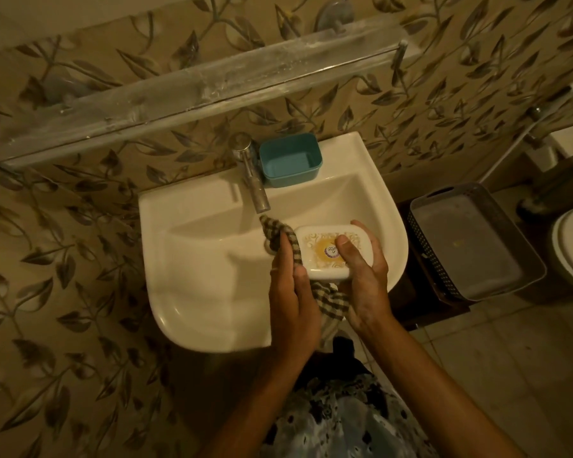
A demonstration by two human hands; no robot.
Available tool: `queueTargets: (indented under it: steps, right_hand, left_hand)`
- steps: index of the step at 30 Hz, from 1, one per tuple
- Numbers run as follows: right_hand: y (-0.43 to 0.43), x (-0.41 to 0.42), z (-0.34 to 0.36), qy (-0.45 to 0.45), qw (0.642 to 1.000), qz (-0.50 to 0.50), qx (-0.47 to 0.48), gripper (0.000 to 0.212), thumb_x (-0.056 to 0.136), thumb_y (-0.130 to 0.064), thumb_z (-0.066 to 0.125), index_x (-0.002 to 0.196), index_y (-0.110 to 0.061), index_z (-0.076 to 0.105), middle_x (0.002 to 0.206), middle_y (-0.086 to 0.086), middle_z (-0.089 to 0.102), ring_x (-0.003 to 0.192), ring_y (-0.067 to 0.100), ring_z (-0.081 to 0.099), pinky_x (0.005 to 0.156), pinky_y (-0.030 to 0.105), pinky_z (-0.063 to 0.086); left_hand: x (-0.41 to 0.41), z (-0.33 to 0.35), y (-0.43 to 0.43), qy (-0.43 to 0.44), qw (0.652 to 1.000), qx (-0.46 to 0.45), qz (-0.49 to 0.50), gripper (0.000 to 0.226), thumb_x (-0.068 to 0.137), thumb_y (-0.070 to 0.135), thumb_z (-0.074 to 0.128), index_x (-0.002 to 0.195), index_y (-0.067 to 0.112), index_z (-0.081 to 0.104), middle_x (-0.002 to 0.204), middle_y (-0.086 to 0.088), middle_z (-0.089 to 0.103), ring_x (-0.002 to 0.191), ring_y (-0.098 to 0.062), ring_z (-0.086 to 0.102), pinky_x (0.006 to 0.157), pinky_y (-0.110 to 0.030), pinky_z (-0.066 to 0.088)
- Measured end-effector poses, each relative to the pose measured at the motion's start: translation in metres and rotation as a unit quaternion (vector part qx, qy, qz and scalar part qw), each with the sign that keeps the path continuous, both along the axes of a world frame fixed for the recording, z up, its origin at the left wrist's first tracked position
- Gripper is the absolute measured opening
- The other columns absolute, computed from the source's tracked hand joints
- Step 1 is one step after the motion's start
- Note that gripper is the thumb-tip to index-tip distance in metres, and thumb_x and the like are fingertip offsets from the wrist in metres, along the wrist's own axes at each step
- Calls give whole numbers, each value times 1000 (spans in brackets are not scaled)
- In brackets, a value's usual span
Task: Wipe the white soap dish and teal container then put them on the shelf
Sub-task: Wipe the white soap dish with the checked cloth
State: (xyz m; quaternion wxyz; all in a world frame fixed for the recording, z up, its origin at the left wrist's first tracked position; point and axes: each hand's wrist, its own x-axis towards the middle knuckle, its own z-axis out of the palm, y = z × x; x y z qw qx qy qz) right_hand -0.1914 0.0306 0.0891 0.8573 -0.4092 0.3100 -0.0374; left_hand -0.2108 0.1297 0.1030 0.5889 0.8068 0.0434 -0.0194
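White soap dish (321,257) is held over the right half of the sink (212,259) bowl, lid side up, between both hands. The right hand (364,279) grips it from the right end: the thumb lies flat across the top, the fingers curl round the far edge, and the forearm comes up from the lower right. The left hand (291,292) holds a dark-and-light checked cloth (333,302) bunched against the dish's left end, fingers curled into the fabric; one tail of the cloth sticks up towards the tap (252,176), another hangs below the dish. The lid carries a pale scroll pattern and a round yellow sticker with purple script, too small to read. The teal container (290,160) stands open on the sink's back rim, just right of the tap. The shelf (195,94) runs along the wall above the sink. A grey basket (470,242) sits to the right of the sink.
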Motion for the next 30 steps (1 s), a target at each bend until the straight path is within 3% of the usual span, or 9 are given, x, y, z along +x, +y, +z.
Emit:
queueTargets:
  steps: [2, 6, 10, 13, 17, 21, 26, 28, 30]
  right_hand:
    - [-3, -3, 2, -30, 999, 11, 27, 57, 72, -19, 73, 127, -20, 57, 123, 18, 61, 108, 30, 65, 84, 46, 58]
    - [-6, -1, 10, -81, 997, 3, -8, 49, 74, -11, 71, 121, -18, 59, 103, 7, 66, 90, 18, 70, 68, 31, 59]
    - [-4, 10, 19, -80, 993, -81, -27, 36, 83, -5, 68, 114, -22, 62, 112, 9, 67, 102, 28, 68, 79, 41, 59]
    - [0, 13, 19, -61, 992, -103, -43, 35, 86, -6, 67, 116, -24, 61, 124, 17, 62, 108, 33, 65, 84, 49, 57]
    - [0, 4, 17, -81, 996, -21, -27, 39, 81, -7, 69, 115, -24, 61, 109, 8, 68, 100, 27, 69, 72, 39, 60]
    - [-5, 2, 20, -109, 993, 21, -40, 43, 73, -14, 72, 113, -23, 62, 100, 5, 67, 94, 22, 69, 68, 33, 59]
    - [-5, 21, 26, -90, 990, -93, -49, 34, 83, -4, 69, 112, -21, 63, 98, -1, 70, 91, 20, 70, 71, 34, 59]
    - [-5, 24, 27, -86, 991, -87, -61, 34, 85, -5, 69, 113, -23, 63, 98, -2, 72, 92, 21, 71, 70, 33, 59]
    - [-6, 22, 26, -92, 993, -45, -55, 38, 82, -6, 71, 115, -22, 63, 100, 2, 71, 95, 25, 71, 70, 35, 59]
  left_hand:
    - [22, 6, 10, 8, 1000, -4, -14, 41, 102, 15, 31, 138, 35, 28, 123, 17, 49, 102, 21, 49, 79, 1, 41]
    - [50, 15, 26, 3, 996, -32, -83, 40, 102, 10, 32, 141, 12, 38, 137, -2, 50, 116, 1, 51, 96, -12, 43]
    - [17, 12, 7, -25, 997, -48, -58, 45, 100, 19, 31, 143, 29, 26, 141, 8, 44, 122, 7, 46, 97, -11, 41]
    - [-11, 9, -8, -47, 997, -37, -44, 50, 98, 22, 30, 145, 32, 16, 149, 15, 30, 136, 5, 31, 109, -14, 30]
    - [16, 11, 8, -12, 999, -42, -16, 45, 100, 10, 32, 142, 26, 25, 126, 19, 47, 112, 17, 48, 89, -3, 40]
    - [50, 16, 29, 31, 996, -45, -66, 41, 101, 8, 32, 143, 9, 33, 133, 3, 50, 116, 2, 51, 87, -3, 42]
    - [5, 14, 0, 11, 996, -47, -73, 48, 100, 22, 29, 145, 31, 13, 131, 31, 37, 114, 27, 38, 90, 3, 33]
    - [-9, 12, -6, 7, 997, -40, -69, 50, 97, 29, 28, 142, 36, 6, 132, 38, 27, 118, 30, 28, 94, 4, 27]
    - [-1, 11, -2, 18, 998, -37, -51, 49, 98, 27, 29, 141, 39, 10, 133, 32, 35, 115, 26, 37, 91, 3, 32]
